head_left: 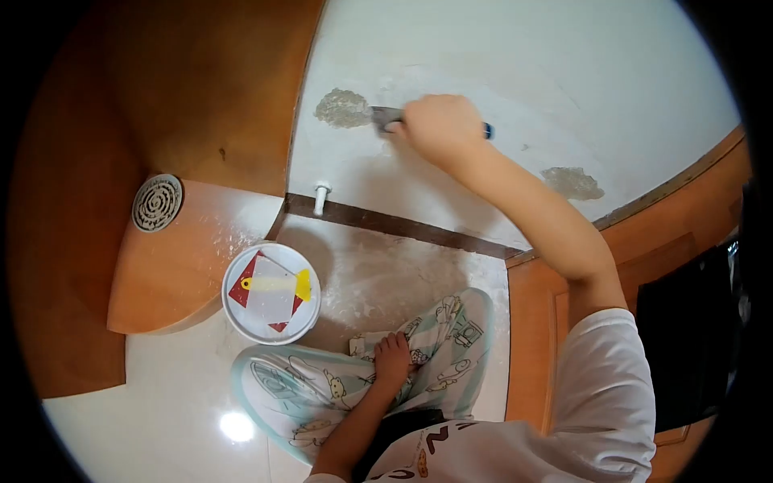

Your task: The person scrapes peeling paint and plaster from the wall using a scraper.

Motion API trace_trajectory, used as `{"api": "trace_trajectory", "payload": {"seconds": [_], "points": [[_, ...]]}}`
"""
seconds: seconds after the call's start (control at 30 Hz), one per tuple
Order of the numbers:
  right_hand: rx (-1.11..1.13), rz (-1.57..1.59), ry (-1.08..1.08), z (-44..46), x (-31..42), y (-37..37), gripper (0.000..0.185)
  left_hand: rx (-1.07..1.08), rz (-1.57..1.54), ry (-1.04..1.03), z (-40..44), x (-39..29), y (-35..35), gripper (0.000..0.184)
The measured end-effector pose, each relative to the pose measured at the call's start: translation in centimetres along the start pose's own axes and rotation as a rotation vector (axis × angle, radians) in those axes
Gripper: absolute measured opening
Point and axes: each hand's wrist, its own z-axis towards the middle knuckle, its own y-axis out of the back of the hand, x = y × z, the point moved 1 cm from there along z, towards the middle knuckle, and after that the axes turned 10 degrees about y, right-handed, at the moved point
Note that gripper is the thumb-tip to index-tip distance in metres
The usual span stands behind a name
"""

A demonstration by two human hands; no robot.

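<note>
My right hand [444, 129] is closed around a scraper [386, 118], its metal blade against the white wall [483, 48] at the right edge of a rough grey patch [342, 109]. The tool's dark blue handle end shows behind the hand. My left hand [392, 358] rests on my patterned trousers, fingers apart, holding nothing. Left of my knees stands a white bucket [229, 299]; on its lid lies a yellow-handled spreader [274, 284] with a pale blade. A second grey patch [572, 183] shows farther right on the wall.
A white pipe stub [320, 199] juts from the wall's base. At left, a wooden cabinet with a rounded shelf [193, 266] bears a round patterned object [157, 203]. A wooden door [531, 338] and a black item [684, 338] are at right. White dust marks the floor [370, 266].
</note>
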Motion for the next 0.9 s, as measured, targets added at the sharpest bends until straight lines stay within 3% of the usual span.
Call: {"api": "trace_trajectory", "payload": {"seconds": [0.13,0.23,0.33,0.77,0.9], "points": [[-0.158,-0.183,-0.21,-4.4,-6.1,1.3,0.043,0.058,-0.026,0.016,0.1,-0.2,0.2,0.083],[-0.168,-0.225,-0.245,-4.1,-8.6,3.5,0.044,0.084,-0.034,0.011,0.0,-0.1,0.0,0.084],[-0.223,-0.207,-0.133,-2.0,-7.2,3.4,0.044,0.093,-0.058,0.041,0.4,0.0,-0.7,0.085],[-0.084,-0.284,-0.149,-1.2,-5.8,5.2,0.036,0.11,-0.001,0.022,0.3,-0.5,-0.1,0.079],[-0.118,-0.27,-0.036,-0.9,-7.0,5.8,0.036,0.087,0.013,0.012,0.4,0.0,0.5,0.081]]}}
